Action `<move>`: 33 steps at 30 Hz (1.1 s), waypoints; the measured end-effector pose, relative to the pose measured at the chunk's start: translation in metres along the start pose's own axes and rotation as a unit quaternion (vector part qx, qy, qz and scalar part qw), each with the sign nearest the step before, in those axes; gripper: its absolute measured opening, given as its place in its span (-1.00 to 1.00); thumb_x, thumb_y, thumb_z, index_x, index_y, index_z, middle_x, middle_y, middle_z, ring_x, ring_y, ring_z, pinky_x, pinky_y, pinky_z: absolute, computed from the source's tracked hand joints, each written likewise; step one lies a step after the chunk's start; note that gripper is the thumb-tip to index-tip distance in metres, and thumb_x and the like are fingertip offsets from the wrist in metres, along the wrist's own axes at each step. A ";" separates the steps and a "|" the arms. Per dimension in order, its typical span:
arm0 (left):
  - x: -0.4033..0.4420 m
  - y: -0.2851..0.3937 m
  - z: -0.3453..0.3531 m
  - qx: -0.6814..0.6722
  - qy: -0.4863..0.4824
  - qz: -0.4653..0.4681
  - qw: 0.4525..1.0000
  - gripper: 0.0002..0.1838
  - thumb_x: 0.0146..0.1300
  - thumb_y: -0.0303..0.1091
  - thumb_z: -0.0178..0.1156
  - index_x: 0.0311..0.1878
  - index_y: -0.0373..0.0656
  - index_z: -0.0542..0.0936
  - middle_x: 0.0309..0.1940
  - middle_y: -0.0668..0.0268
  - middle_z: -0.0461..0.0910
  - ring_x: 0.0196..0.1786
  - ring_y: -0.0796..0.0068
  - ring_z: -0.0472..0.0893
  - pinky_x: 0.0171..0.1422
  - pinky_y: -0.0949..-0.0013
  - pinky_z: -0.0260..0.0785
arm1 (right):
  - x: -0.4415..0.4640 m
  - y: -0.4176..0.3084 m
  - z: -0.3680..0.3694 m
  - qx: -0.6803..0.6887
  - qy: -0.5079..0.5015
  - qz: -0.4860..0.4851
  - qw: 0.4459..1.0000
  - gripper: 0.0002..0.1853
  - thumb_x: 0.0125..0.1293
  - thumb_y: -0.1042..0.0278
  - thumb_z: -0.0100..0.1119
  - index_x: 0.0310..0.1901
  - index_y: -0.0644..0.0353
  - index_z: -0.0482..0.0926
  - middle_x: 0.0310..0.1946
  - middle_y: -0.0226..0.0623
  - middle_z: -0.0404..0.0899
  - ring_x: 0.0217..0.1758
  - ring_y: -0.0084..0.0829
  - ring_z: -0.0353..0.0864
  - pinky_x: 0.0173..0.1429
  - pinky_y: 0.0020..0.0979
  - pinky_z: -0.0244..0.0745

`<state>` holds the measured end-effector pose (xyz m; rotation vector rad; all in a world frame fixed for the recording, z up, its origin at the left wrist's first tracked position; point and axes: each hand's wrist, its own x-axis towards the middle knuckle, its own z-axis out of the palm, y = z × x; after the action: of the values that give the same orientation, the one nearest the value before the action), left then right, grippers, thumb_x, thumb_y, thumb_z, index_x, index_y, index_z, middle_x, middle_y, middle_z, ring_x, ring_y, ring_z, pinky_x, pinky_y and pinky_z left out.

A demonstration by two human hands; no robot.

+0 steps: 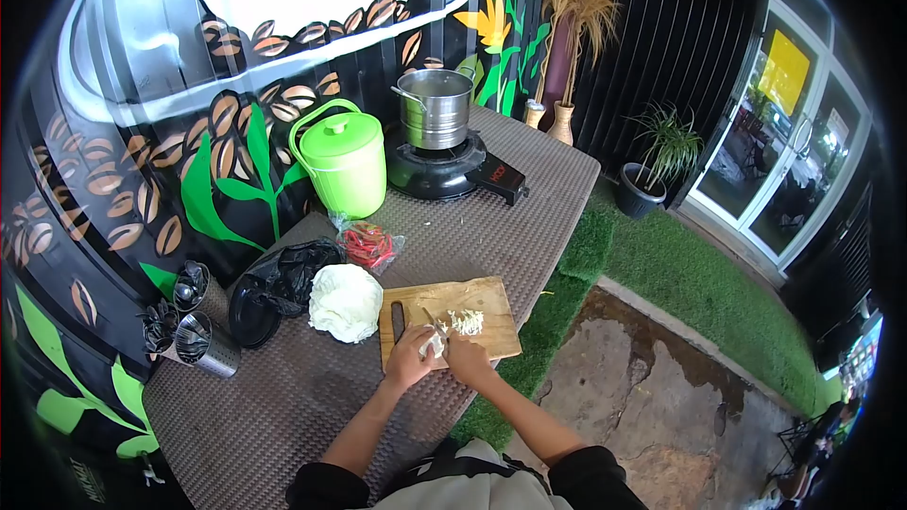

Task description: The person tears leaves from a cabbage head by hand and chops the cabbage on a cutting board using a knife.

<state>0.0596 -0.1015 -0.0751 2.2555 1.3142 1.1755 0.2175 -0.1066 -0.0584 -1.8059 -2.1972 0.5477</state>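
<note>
On the wooden cutting board [496,297], my left hand [410,360] is closed around a white piece of cabbage [433,347], its fingers curled over it. My right hand [468,359] grips a knife [436,325], whose blade lies close beside that piece; the handle is mostly hidden in my fist. Finely cut pale shreds [466,322] lie in a small pile just beyond my right hand. A large pale cabbage head [346,304] rests on the table to the left of the board. A dark slot [398,320] shows near the board's left edge.
Behind the board lie a plastic bag of red chillies [368,246] and a black plastic bag [298,274]. A green lidded bucket [345,165] and a steel pot [436,111] on a portable stove [436,170] stand farther back. Metal cutlery holders [210,345] stand left on the woven table [283,416].
</note>
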 end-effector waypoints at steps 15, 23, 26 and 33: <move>-0.003 -0.002 0.003 -0.001 0.011 -0.030 1.000 -0.72 0.13 -0.41 0.21 -0.08 -0.28 0.61 -0.03 0.08 0.58 0.15 0.07 0.50 0.37 0.18 0.26 | -0.017 0.010 0.029 -0.092 0.054 -0.039 0.994 -0.76 0.26 0.23 0.05 -0.26 0.24 0.34 -0.58 -0.10 0.60 -0.47 -0.15 0.69 -0.47 -0.22 0.60; -0.004 -0.001 0.003 0.001 0.018 -0.008 1.000 -0.75 0.11 -0.43 0.24 -0.12 -0.27 0.63 -0.09 0.09 0.59 0.09 0.05 0.51 0.30 0.17 0.30 | -0.010 0.005 0.017 -0.030 0.020 -0.018 0.999 -0.71 0.30 0.20 0.01 -0.17 0.28 0.34 -0.52 0.03 0.62 -0.40 0.00 0.68 -0.29 -0.10 0.60; 0.000 0.004 -0.003 0.019 0.023 0.000 1.000 -0.76 0.10 -0.46 0.24 -0.13 -0.24 0.64 -0.11 0.11 0.57 0.08 0.06 0.49 0.25 0.15 0.30 | -0.025 0.016 0.014 -0.020 0.002 -0.004 1.000 -0.69 0.30 0.17 -0.01 -0.15 0.29 0.33 -0.49 0.06 0.62 -0.37 0.02 0.68 -0.28 -0.08 0.59; 0.005 -0.014 -0.002 -0.039 -0.049 -0.016 0.998 -0.74 0.05 -0.57 0.21 -0.14 -0.23 0.65 -0.10 0.14 0.56 0.08 0.08 0.47 0.22 0.17 0.29 | -0.030 0.023 -0.008 0.007 -0.016 0.060 0.998 -0.65 0.37 0.11 -0.13 -0.14 0.30 0.31 -0.46 0.17 0.59 -0.33 0.11 0.64 -0.21 0.02 0.54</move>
<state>0.0507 -0.0899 -0.0794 2.1991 1.2419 1.0716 0.2479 -0.1309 -0.0596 -1.9445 -2.1089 0.6188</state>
